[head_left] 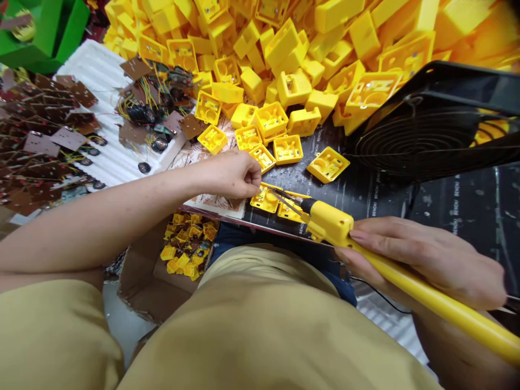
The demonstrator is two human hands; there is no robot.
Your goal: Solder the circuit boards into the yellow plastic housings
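Observation:
My right hand (422,254) is wrapped around a yellow soldering gun (331,222), its dark metal tip pointing left. That tip reaches over two small yellow plastic cases lying near the table's front edge. The nearer one to my left hand is an open case (266,199) with a speaker grille; the other case (291,208) is partly covered by the gun. Just above the first case, my left hand (235,174) is closed in a pinch. What its fingertips hold, if anything, is hidden. Another open case (262,157) sits right behind these fingers.
A large heap of yellow cases (280,49) fills the back. At the right stands a black fan (422,130). Brown circuit boards with wires and speakers (140,108) lie on white foam (109,76) at left. Below, a cardboard box (142,276) contains filled cases.

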